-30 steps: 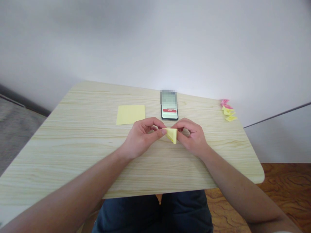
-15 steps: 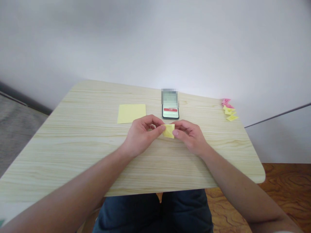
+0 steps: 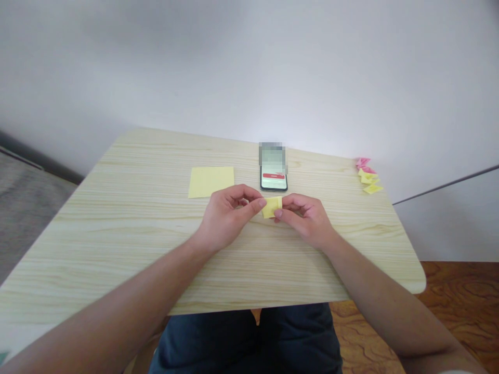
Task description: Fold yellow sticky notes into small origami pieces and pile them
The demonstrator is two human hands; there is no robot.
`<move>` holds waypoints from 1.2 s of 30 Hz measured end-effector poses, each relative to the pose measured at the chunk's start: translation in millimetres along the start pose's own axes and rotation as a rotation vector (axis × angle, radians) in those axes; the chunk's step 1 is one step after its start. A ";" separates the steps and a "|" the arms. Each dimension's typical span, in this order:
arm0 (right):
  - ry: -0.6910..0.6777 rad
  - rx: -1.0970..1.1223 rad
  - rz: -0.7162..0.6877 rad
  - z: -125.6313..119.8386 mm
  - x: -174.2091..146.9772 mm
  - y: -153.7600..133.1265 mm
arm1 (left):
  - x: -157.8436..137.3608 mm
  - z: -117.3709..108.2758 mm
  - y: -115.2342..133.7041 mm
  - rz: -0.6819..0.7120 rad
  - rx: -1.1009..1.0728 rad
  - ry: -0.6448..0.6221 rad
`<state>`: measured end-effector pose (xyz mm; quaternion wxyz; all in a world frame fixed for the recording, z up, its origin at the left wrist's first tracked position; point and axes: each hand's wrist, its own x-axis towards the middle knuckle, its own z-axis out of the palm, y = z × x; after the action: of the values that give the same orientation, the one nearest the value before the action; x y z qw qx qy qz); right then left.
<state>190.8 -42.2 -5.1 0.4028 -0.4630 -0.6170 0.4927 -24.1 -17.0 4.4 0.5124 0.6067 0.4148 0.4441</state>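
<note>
A small folded piece of yellow paper (image 3: 270, 207) is held between my two hands above the table. My left hand (image 3: 230, 214) pinches its left edge, thumb on top and fingers behind. At its lower right corner, the thumb of my right hand (image 3: 306, 215) presses on the front while the other fingers curl behind, partly hidden. Just beyond my left hand lies a flat yellow sheet of paper (image 3: 211, 181). A phone (image 3: 273, 183) with a lit screen, its upper part blurred out, lies past the folded paper.
Along the right back edge of the wood-grain table (image 3: 117, 223) sit folded pink paper (image 3: 363, 163) and folded yellow paper pieces (image 3: 370, 184). A white wall (image 3: 249, 72) stands behind the table. My legs (image 3: 249, 337) are under its front edge.
The folded yellow paper has tilted, its right side turning slightly up. My right thumb has slid a little left onto its lower corner. My left hand has barely moved.
</note>
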 end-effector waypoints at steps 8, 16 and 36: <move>-0.010 -0.031 -0.001 -1.4 0.3 -0.6 | -1.5 -3.2 -2.5 0.028 0.041 -0.021; -0.035 0.008 -0.004 -4.8 4.3 -9.2 | 0.6 0.4 -2.2 0.081 -0.009 -0.031; -0.007 0.195 0.083 0.7 4.9 -0.3 | -4.1 5.3 -9.7 0.088 -0.055 -0.130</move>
<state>188.9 -37.7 -4.7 0.4230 -0.4450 -0.5479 0.5683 -20.6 -20.9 -6.1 0.5347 0.6377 0.3413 0.4370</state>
